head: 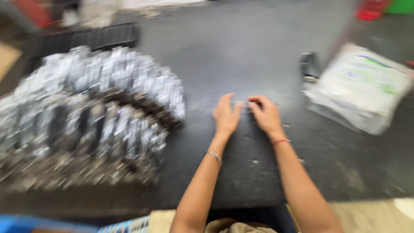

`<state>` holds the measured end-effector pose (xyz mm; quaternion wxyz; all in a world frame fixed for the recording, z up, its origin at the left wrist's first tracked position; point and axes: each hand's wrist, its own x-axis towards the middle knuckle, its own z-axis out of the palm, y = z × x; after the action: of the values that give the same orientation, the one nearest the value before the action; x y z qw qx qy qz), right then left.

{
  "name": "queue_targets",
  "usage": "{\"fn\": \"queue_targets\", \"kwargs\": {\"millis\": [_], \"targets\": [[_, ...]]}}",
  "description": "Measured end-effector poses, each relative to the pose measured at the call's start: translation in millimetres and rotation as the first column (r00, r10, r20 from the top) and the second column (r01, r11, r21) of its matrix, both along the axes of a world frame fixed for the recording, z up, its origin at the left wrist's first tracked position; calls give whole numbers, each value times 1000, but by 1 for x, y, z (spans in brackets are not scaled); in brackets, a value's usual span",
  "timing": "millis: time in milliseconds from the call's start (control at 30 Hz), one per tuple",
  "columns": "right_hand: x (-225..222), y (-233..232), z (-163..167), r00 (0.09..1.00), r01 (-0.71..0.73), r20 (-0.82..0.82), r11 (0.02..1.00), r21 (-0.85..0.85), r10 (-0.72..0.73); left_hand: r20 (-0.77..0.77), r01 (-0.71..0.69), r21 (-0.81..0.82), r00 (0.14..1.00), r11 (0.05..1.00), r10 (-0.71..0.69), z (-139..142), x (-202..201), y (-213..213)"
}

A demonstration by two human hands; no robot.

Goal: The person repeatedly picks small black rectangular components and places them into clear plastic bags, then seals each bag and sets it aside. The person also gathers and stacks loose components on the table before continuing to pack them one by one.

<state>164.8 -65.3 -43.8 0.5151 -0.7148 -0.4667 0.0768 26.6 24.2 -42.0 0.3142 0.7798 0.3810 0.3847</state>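
A dark, speckled surface (258,51) fills nearly the whole head view, blurred by motion. Its near edge runs along the bottom, where a paler strip of floor or board shows at the lower right. Taking the two hands in the middle as the landmark, everything else lies around them.

Far to the left of the hands sits the largest thing, a broad heap of silvery foil packets (90,112), stacked in curved, overlapping rows like a fan, with dark gaps between the rows and loose bits strewn along its near side. Behind the heap, at the far left edge, lies a dark ribbed tray or crate (103,36).

To the right of the hands and a little farther away lies a clear plastic bag of white packets (360,86), roughly square, tilted, with faint green and blue print too smeared to make out. Just left of that bag stands a small dark boxy object (309,65); its kind cannot be told. Red and green shapes sit at the far right corner.

The left hand (226,114) lies palm down with fingers spread loosely and thumb toward the other hand; a thin silver bracelet circles its wrist. The right hand (265,114), with a red thread at the wrist, has its fingers curled and drawn together at the tips. Between the two grips a small dark item (246,105) seems pinched against the surface, too blurred to name.
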Motion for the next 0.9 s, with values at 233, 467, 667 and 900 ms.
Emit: {"fn": "queue_targets", "kwargs": {"millis": [233,467,667,900], "targets": [[-8,4,9,986,92,-138,996,2,-91,183,-43,71,983,997,29,2,-7,-4],[67,18,62,766,386,484,905,181,-423,383,77,-298,923,952,45,25,-6,16],[122,29,90,684,665,536,724,-180,-495,392,96,-323,919,941,41,18,-2,20],[74,27,81,745,563,589,769,-303,-313,427,103,-321,903,942,47,12,2,22]]}}
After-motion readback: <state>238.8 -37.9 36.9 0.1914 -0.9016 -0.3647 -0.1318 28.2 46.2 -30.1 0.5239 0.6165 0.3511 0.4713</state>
